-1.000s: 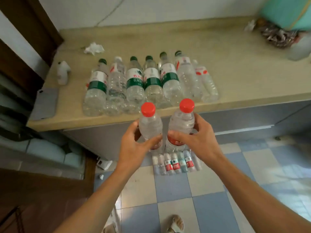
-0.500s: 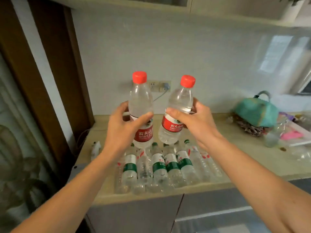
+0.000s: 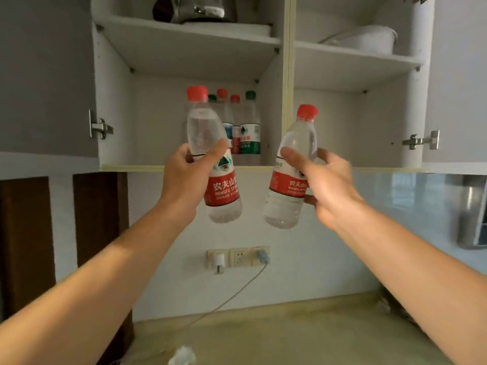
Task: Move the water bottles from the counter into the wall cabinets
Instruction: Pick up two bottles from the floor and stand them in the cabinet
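Two red-capped water bottles are held up in front of the open wall cabinet point(image 3: 286, 101). The left bottle point(image 3: 210, 154) is gripped around its mid-body by the left hand point(image 3: 184, 177), thumb across the label's top edge, fingers curled behind; it is tilted slightly, cap toward the upper left. The right bottle point(image 3: 292, 169) is clamped in the right hand point(image 3: 324, 180), thumb on the front, fingers wrapped round the far side; its cap leans to the upper right. Both bottles hang level w/ the cabinet's bottom front edge, in front of it and not inside; the left one overlaps the left compartment, the right one sits just right of the centre divider. Stored bottles point(image 3: 245, 127), red- and green-capped, are seen upright at the back right of the left compartment's lower shelf. A white pot point(image 3: 363, 38) rests on the right compartment's upper shelf. Wall sockets point(image 3: 237, 256) are mounted below, w/ a cable point(image 3: 232, 293) running down to the counter point(image 3: 276, 333).
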Action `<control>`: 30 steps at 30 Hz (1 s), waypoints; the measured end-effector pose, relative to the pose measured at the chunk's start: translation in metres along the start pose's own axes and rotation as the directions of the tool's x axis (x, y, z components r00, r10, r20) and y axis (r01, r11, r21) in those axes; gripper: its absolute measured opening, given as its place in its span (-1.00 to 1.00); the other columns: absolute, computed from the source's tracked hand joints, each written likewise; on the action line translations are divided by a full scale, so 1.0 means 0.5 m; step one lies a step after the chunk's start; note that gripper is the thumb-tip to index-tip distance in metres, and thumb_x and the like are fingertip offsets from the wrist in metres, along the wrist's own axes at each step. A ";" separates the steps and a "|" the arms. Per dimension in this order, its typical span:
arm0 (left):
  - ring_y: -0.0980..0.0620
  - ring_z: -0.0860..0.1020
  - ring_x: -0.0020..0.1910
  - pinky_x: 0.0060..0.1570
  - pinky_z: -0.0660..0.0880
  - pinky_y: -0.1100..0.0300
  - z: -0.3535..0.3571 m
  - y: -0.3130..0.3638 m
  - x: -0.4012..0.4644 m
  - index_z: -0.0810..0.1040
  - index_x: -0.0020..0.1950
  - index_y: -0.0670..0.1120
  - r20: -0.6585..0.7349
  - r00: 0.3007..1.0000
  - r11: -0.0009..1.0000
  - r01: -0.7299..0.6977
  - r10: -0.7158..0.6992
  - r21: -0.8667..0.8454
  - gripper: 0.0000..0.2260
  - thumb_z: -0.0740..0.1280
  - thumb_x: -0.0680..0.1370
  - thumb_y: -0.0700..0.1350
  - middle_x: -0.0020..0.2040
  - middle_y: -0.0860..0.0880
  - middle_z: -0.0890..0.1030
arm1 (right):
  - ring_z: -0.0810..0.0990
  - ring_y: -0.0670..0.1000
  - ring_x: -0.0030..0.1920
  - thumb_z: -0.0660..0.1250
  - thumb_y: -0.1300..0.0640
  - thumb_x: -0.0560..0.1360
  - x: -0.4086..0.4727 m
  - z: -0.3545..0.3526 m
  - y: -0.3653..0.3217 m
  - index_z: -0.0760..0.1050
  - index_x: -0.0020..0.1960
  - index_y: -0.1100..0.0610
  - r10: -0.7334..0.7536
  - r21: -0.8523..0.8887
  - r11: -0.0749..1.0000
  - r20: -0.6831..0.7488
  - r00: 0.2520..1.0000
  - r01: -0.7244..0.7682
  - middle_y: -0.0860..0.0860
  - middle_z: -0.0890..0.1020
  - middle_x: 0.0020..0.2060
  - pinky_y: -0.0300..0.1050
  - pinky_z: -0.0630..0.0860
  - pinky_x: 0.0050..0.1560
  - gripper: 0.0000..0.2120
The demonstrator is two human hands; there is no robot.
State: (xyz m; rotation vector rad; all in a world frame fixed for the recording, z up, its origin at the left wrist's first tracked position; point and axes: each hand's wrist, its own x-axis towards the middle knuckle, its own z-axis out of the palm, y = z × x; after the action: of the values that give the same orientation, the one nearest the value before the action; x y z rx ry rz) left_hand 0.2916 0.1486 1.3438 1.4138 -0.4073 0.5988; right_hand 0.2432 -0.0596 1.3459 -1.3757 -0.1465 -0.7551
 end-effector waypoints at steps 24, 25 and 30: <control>-0.11 0.70 -0.08 -0.02 0.66 -0.10 0.149 -0.072 0.399 0.52 0.24 0.01 -0.146 0.988 0.997 -0.037 0.047 0.067 -0.52 0.50 0.44 0.21 0.05 -0.06 0.69 | 0.34 0.10 0.49 0.38 -0.18 0.54 0.430 0.227 0.097 0.13 0.61 -0.01 -0.386 -0.281 0.876 0.078 0.919 0.392 0.03 0.38 0.49 0.18 0.39 0.43 -0.24; -0.11 0.70 -0.09 -0.03 0.66 -0.08 0.149 -0.078 0.405 0.51 0.20 -0.02 -0.136 0.989 0.996 -0.039 0.050 0.080 -0.57 0.48 0.47 0.20 0.05 -0.07 0.68 | 0.33 0.10 0.49 0.38 -0.18 0.54 0.437 0.232 0.111 0.14 0.61 -0.01 -0.385 -0.298 0.873 0.067 0.921 0.387 0.04 0.39 0.49 0.19 0.39 0.43 -0.24; 0.01 0.66 -0.06 -0.31 0.56 0.22 0.139 -0.108 0.424 0.39 0.25 -0.07 -0.064 0.989 0.967 -0.112 0.130 0.229 -0.63 0.40 0.58 0.09 0.13 -0.07 0.61 | 0.30 0.11 0.49 0.26 -0.20 0.60 0.454 0.245 0.165 0.05 0.62 0.00 -0.492 -0.481 0.768 -0.019 0.871 0.423 0.07 0.31 0.51 0.16 0.40 0.38 -0.28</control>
State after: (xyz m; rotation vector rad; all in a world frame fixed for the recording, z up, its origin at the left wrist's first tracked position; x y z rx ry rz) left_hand 0.4974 0.1078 1.4367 1.5832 -0.3735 0.8182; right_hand 0.5021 -0.0370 1.4218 -1.7599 -0.2025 -1.3701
